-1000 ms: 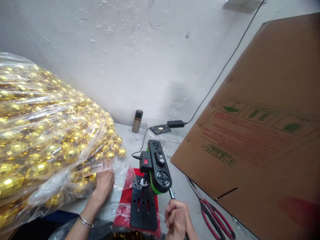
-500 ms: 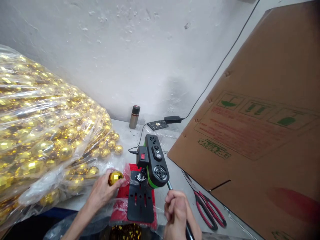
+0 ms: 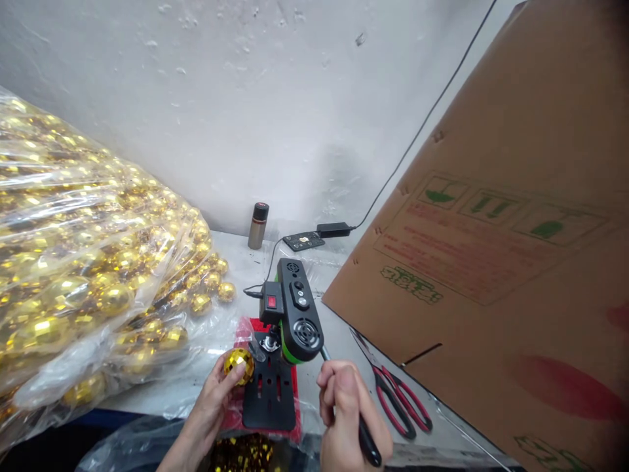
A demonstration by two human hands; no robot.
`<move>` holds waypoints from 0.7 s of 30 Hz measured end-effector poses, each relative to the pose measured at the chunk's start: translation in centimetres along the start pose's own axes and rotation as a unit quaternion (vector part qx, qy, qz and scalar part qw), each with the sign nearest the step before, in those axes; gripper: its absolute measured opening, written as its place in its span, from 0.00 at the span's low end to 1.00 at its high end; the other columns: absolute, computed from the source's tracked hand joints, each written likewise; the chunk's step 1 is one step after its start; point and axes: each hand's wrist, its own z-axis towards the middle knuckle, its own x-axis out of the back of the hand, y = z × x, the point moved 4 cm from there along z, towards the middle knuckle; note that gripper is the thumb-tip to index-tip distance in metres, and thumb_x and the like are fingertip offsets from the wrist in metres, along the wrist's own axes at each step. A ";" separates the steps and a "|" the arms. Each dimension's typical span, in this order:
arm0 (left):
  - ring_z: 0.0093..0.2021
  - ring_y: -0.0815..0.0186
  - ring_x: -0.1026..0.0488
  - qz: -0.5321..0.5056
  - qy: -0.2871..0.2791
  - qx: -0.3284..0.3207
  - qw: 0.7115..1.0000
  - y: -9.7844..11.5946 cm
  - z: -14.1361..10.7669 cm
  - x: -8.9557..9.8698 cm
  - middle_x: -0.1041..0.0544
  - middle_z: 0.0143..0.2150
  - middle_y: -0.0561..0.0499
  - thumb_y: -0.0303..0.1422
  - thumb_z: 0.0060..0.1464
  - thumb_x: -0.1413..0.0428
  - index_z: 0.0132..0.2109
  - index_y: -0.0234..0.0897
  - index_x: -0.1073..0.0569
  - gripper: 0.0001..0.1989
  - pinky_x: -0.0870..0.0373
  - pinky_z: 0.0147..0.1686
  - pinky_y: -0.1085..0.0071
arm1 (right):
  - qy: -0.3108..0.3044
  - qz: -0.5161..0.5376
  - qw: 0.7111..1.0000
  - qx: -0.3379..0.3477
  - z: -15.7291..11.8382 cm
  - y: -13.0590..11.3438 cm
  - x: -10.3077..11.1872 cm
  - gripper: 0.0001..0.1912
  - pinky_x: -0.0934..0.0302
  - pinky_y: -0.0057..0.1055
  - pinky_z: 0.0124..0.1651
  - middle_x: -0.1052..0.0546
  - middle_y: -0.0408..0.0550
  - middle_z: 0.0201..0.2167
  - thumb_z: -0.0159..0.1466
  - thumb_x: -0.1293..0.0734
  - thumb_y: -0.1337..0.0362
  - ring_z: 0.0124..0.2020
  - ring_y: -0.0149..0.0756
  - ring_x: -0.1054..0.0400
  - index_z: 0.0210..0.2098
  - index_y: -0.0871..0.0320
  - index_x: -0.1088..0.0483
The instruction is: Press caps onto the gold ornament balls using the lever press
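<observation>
My left hand point(image 3: 212, 392) is closed around a gold mirrored ball point(image 3: 238, 367), its thumb pressed on the ball's side. The ball is just left of a black slotted plate point(image 3: 269, 403), which lies on a red mat point(image 3: 296, 419). Over the plate's far end stands a black and green device point(image 3: 301, 311) with round grilles. A small box with a red switch point(image 3: 272, 302) sits at its left side. In a fist, my right hand point(image 3: 350, 410) grips a black-handled metal rod point(image 3: 368, 442). Its shaft runs up to the device's lower right; the tip is hidden.
A large clear bag point(image 3: 98, 262) of gold balls fills the left side. Red-handled scissors point(image 3: 400, 393) lie beside a big cardboard box point(image 3: 481, 229) at the right. A brown bottle point(image 3: 258, 226), a phone-like black slab point(image 3: 303, 241) and a power adapter point(image 3: 333, 229) are near the wall.
My left hand has brought the ball nearer and closer to the plate, turning it so its mirrored facets show. My right hand keeps its grip on the rod. The view has shifted slightly.
</observation>
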 end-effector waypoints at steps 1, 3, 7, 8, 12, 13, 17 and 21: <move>0.47 0.52 0.14 0.015 0.009 -0.015 1.000 0.0 0.2 -0.2 0.12 0.47 0.45 0.56 0.43 0.25 0.53 0.39 0.22 0.36 0.18 0.46 0.61 | -0.006 -0.004 1.000 0.008 0.2 -0.2 0.0 0.29 0.52 0.31 0.26 0.34 0.40 0.25 0.76 0.36 0.48 0.22 0.26 0.46 0.22 0.55 0.39; 0.48 0.52 0.14 0.050 0.023 -0.047 0.997 -0.2 0.6 -0.6 0.13 0.47 0.45 0.57 0.41 0.25 0.52 0.39 0.23 0.38 0.19 0.47 0.62 | -0.012 -0.008 1.000 0.018 0.5 -0.5 -0.1 0.30 0.51 0.31 0.27 0.36 0.39 0.24 0.77 0.37 0.48 0.22 0.27 0.46 0.21 0.55 0.40; 0.52 0.49 0.16 0.171 0.007 -0.130 0.977 -1.0 0.7 -1.4 0.14 0.50 0.42 0.57 0.42 0.27 0.52 0.40 0.24 0.37 0.21 0.54 0.57 | -0.014 -0.002 1.000 0.025 0.5 -0.3 0.0 0.30 0.52 0.31 0.28 0.38 0.39 0.24 0.77 0.37 0.49 0.23 0.27 0.47 0.21 0.55 0.40; 0.53 0.48 0.17 0.219 0.003 -0.153 0.964 -1.2 0.6 -1.5 0.14 0.52 0.42 0.56 0.44 0.28 0.53 0.41 0.23 0.35 0.21 0.56 0.54 | -0.016 -0.002 1.000 0.025 0.4 -0.2 0.0 0.30 0.52 0.32 0.28 0.38 0.39 0.24 0.77 0.37 0.49 0.23 0.27 0.47 0.21 0.55 0.39; 0.58 0.42 0.21 0.402 0.019 -0.223 0.888 -1.4 -0.3 -1.6 0.15 0.56 0.41 0.48 0.50 0.30 0.56 0.43 0.20 0.29 0.25 0.61 0.42 | -0.018 -0.008 1.000 0.019 0.1 0.2 0.2 0.30 0.53 0.32 0.29 0.38 0.39 0.24 0.77 0.37 0.48 0.24 0.28 0.48 0.22 0.55 0.37; 0.58 0.41 0.22 0.426 0.019 -0.233 0.874 -1.3 -0.4 -1.7 0.15 0.56 0.40 0.46 0.50 0.30 0.57 0.43 0.20 0.28 0.26 0.61 0.40 | -0.016 -0.006 1.000 0.017 0.0 0.3 0.2 0.30 0.53 0.32 0.29 0.38 0.39 0.24 0.77 0.37 0.48 0.24 0.28 0.48 0.22 0.55 0.36; 0.57 0.40 0.22 0.463 -0.011 -0.256 0.849 -0.6 -0.7 -2.3 0.16 0.57 0.38 0.42 0.52 0.32 0.59 0.41 0.21 0.27 0.23 0.58 0.41 | -0.008 0.005 1.000 0.018 -0.3 0.2 0.2 0.29 0.51 0.32 0.31 0.37 0.39 0.24 0.77 0.37 0.48 0.25 0.28 0.45 0.22 0.55 0.37; 0.57 0.39 0.23 0.475 -0.047 -0.264 0.838 0.0 -0.6 -2.8 0.15 0.55 0.38 0.39 0.52 0.32 0.58 0.39 0.20 0.26 0.26 0.61 0.39 | -0.002 0.012 1.000 0.027 -0.4 -0.1 0.0 0.28 0.50 0.32 0.32 0.39 0.38 0.24 0.78 0.37 0.50 0.26 0.29 0.42 0.23 0.55 0.38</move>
